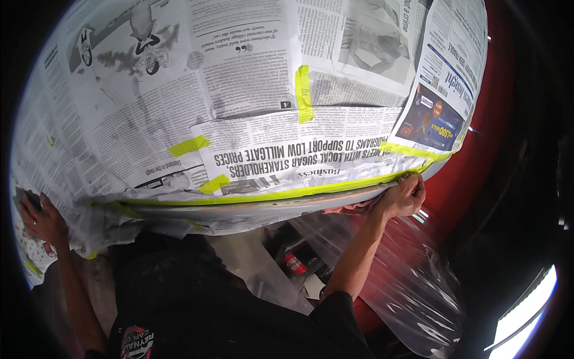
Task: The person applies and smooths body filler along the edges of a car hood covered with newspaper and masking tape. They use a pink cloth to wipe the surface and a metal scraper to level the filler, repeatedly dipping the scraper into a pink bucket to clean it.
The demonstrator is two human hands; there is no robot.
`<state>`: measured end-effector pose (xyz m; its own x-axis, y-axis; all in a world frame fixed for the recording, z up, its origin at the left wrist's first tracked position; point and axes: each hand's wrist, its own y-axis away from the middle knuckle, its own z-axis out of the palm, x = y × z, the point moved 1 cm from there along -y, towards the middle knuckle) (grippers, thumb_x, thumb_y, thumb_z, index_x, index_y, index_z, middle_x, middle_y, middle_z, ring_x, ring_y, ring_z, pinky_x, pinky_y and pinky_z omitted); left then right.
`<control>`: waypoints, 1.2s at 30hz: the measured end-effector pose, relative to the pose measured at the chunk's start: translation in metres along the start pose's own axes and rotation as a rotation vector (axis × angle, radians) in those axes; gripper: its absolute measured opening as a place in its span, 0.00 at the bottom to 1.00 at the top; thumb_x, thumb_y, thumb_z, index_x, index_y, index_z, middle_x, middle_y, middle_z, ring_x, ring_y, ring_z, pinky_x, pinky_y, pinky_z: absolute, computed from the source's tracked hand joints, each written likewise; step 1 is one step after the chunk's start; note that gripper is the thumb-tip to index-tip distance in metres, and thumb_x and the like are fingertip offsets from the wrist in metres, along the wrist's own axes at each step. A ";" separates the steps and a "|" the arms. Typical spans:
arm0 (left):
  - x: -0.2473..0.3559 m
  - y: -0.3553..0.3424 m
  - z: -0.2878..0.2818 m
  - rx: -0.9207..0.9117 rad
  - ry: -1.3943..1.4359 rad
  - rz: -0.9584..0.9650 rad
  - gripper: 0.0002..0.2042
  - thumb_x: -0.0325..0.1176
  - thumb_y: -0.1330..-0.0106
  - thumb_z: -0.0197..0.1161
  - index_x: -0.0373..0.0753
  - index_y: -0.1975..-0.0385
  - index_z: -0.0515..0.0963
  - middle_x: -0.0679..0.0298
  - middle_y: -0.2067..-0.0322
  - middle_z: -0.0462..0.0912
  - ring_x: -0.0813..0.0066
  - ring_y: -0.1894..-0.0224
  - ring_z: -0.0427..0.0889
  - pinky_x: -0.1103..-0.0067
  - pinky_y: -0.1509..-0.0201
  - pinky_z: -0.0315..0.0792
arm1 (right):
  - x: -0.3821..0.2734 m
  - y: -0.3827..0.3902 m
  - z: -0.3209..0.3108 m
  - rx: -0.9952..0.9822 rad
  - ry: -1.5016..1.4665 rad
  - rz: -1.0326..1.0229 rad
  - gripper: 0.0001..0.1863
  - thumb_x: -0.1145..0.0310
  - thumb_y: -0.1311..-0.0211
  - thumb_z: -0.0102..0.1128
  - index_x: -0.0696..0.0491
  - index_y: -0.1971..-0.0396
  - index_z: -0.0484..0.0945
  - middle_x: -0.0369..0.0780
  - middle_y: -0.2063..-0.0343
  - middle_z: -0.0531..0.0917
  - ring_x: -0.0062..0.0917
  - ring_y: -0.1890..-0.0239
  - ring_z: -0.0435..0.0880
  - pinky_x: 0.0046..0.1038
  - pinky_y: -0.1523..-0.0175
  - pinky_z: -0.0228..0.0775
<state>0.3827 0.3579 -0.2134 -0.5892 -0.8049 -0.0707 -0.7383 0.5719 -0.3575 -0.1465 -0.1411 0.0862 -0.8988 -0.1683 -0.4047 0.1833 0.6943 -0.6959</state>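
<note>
Newspaper sheets cover a curved panel, fixed with strips of yellow-green tape. A long strip of the same tape runs along their lower edge, above a bare grey band. At the far left, my left hand rests on the paper with its fingers apart. At the right end of the long strip, my right hand has its fingers curled closed against the edge; what they hold is hidden. Something pink and crumpled, perhaps a cloth, shows just left of that wrist, partly under the edge.
A red glossy surface curves down at the right. Crumpled clear plastic sheeting hangs below it. A red container lies low among dark items. A bright light strip shows at lower right. My torso in a dark shirt fills the lower middle.
</note>
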 end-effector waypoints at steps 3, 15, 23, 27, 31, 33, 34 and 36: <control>0.000 -0.004 0.002 -0.003 0.002 0.012 0.28 0.55 0.30 0.52 0.48 0.34 0.65 0.53 0.36 0.66 0.59 0.32 0.62 0.60 0.31 0.51 | 0.000 0.000 -0.002 -0.014 -0.036 0.044 0.13 0.69 0.39 0.56 0.65 0.64 0.79 0.39 0.74 0.82 0.17 0.73 0.78 0.17 0.70 0.72; 0.027 -0.008 -0.016 0.042 0.082 -0.024 0.30 0.55 0.30 0.51 0.45 0.33 0.62 0.49 0.34 0.62 0.54 0.29 0.56 0.53 0.30 0.46 | -0.009 -0.004 -0.004 0.012 0.257 -0.005 0.14 0.64 0.46 0.58 0.61 0.72 0.83 0.43 0.78 0.85 0.31 0.76 0.83 0.32 0.65 0.74; 0.029 -0.011 -0.028 -0.001 0.083 -0.065 0.30 0.54 0.30 0.52 0.44 0.34 0.62 0.48 0.34 0.60 0.48 0.30 0.54 0.46 0.33 0.49 | -0.041 0.023 -0.024 -0.250 0.335 0.181 0.16 0.64 0.43 0.60 0.62 0.65 0.84 0.49 0.71 0.86 0.36 0.69 0.86 0.36 0.61 0.75; 0.023 -0.007 -0.026 -0.018 0.072 -0.078 0.30 0.55 0.31 0.52 0.45 0.34 0.62 0.49 0.34 0.59 0.48 0.30 0.55 0.43 0.35 0.53 | -0.066 0.078 -0.024 -0.341 0.239 0.208 0.16 0.66 0.45 0.61 0.65 0.63 0.83 0.51 0.72 0.86 0.34 0.69 0.86 0.34 0.61 0.75; 0.020 -0.004 -0.025 -0.056 0.110 -0.108 0.31 0.56 0.30 0.50 0.46 0.33 0.60 0.49 0.32 0.55 0.48 0.29 0.51 0.43 0.33 0.49 | -0.088 0.138 -0.031 -0.434 0.172 0.249 0.18 0.67 0.43 0.61 0.67 0.59 0.81 0.50 0.72 0.86 0.33 0.70 0.86 0.32 0.62 0.75; 0.020 -0.004 -0.022 -0.103 0.133 -0.122 0.31 0.56 0.30 0.48 0.46 0.32 0.58 0.48 0.32 0.54 0.48 0.28 0.48 0.43 0.31 0.44 | -0.091 0.167 -0.034 -0.423 0.068 0.268 0.19 0.67 0.43 0.61 0.69 0.60 0.81 0.50 0.72 0.86 0.31 0.70 0.85 0.31 0.63 0.75; 0.020 -0.005 -0.023 -0.113 0.145 -0.123 0.31 0.56 0.30 0.48 0.46 0.32 0.57 0.48 0.32 0.54 0.48 0.28 0.47 0.43 0.31 0.44 | -0.093 0.186 -0.034 -0.425 0.018 0.282 0.19 0.67 0.42 0.61 0.70 0.60 0.81 0.50 0.72 0.86 0.30 0.71 0.85 0.30 0.63 0.75; 0.018 -0.005 -0.025 -0.136 0.153 -0.127 0.32 0.56 0.30 0.47 0.46 0.31 0.56 0.47 0.32 0.53 0.48 0.27 0.47 0.43 0.31 0.42 | -0.124 0.226 -0.034 -0.444 -0.045 0.354 0.19 0.67 0.41 0.61 0.71 0.62 0.80 0.48 0.73 0.86 0.26 0.72 0.84 0.28 0.65 0.74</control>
<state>0.3674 0.3444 -0.1900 -0.5240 -0.8442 0.1125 -0.8410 0.4920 -0.2253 -0.0069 0.0604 -0.0004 -0.7932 0.1049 -0.5998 0.2766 0.9396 -0.2014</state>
